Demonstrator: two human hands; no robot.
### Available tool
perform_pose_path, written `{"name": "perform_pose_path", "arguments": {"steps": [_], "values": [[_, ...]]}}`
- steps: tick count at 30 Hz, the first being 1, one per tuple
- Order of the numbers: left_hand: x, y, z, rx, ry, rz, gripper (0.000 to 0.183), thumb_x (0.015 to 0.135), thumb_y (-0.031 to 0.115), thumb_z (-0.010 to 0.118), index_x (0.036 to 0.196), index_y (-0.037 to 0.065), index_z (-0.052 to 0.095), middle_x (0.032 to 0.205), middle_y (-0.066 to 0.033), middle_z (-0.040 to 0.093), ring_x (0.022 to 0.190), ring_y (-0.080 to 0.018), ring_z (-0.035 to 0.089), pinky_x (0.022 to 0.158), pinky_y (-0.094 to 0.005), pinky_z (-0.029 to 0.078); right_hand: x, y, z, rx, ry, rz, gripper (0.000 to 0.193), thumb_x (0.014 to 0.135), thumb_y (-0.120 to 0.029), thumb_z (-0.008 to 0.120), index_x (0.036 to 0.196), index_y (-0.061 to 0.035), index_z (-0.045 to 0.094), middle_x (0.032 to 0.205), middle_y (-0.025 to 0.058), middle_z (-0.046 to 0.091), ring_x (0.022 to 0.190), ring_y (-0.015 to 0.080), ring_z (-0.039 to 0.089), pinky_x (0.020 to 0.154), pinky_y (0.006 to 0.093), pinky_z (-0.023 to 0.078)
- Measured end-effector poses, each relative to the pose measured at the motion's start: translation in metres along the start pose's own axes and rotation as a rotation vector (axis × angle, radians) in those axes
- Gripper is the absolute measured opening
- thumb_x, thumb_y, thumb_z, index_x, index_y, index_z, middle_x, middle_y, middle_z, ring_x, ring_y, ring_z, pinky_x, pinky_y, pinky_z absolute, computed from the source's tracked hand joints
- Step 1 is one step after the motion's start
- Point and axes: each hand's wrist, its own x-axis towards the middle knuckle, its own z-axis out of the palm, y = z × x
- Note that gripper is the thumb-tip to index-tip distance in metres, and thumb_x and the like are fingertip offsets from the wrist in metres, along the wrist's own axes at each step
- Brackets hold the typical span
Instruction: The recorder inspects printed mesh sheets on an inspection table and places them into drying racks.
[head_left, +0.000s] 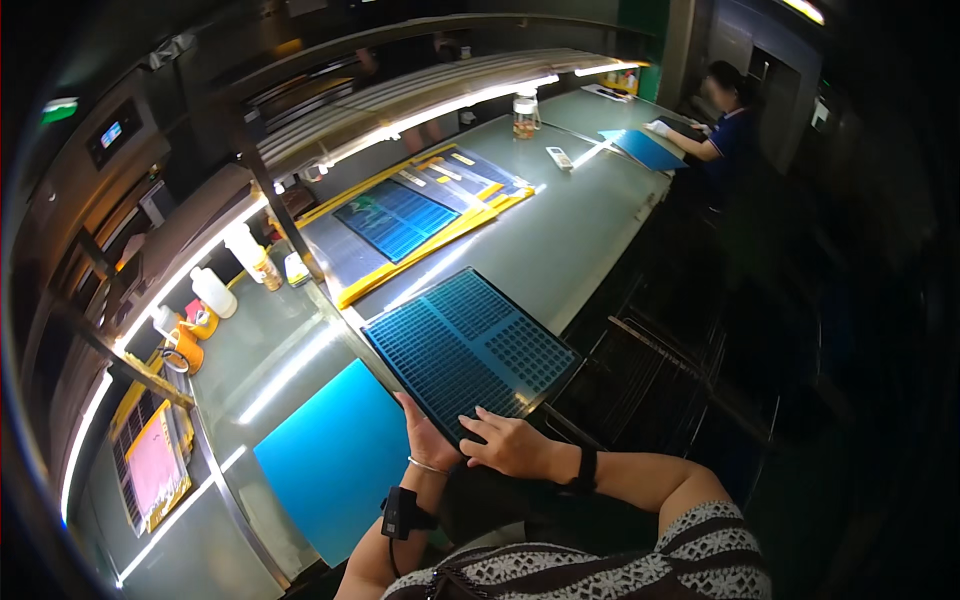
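Before me a dark blue panel (pixel 475 340) with a fine grid of small rectangles and squares lies tilted over the worktop's front edge. My left hand (pixel 428 437) is closed on its near left edge, thumb along the rim, the other fingers hidden beneath. At the near corner my right hand (pixel 508 442) has its fingers bent over the panel's surface and edge; its thumb is mostly hidden. A plain bright blue sheet (pixel 335 455) lies flat on the worktop to the left, close by my left forearm.
Behind the panel, another blue gridded panel (pixel 397 218) rests on yellow-edged sheets (pixel 345 285). Bottles (pixel 213 292) and orange tape rolls (pixel 183 345) stand left, under a lit shelf. A wire rack (pixel 660 350) is right. A co-worker (pixel 728 130) handles a blue sheet (pixel 648 150) far right.
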Motion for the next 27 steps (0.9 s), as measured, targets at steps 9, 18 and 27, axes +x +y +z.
{"name": "perform_pose_path", "arguments": {"steps": [9,18,27], "values": [[0.003,0.009,0.008,-0.074,0.122,-0.097,0.071,0.083,0.063,0.044,0.124,0.005,0.046,0.123,-0.0135,0.052,0.109,-0.0311,0.051,0.096,-0.0448,0.039,0.022,0.028,-0.017,0.457,0.234,0.497,0.011,0.086,-0.011,0.051,0.078,-0.0027,0.055,0.080,0.0148,0.064,0.071,0.0271,0.064,0.055,0.0354,0.048],[0.070,-0.001,-0.072,0.247,0.664,-0.076,0.046,0.087,0.026,0.060,0.119,0.000,0.041,0.109,-0.0137,0.056,0.089,-0.0274,0.060,0.070,-0.0435,0.052,0.088,0.040,-0.152,0.009,0.653,0.205,0.002,0.084,0.000,0.053,0.083,-0.0010,0.054,0.068,0.0159,0.057,0.062,0.0342,0.059,0.053,0.0379,0.045],[0.000,0.050,-0.010,0.379,0.349,-0.209,0.059,0.092,0.049,0.038,0.134,0.007,0.034,0.133,-0.0166,0.037,0.119,-0.0344,0.041,0.094,-0.0505,0.038,0.062,0.011,-0.130,0.081,0.347,-0.035,0.013,0.073,-0.001,0.064,0.085,-0.0029,0.065,0.075,0.0089,0.064,0.071,0.0241,0.060,0.063,0.0330,0.049]]}}
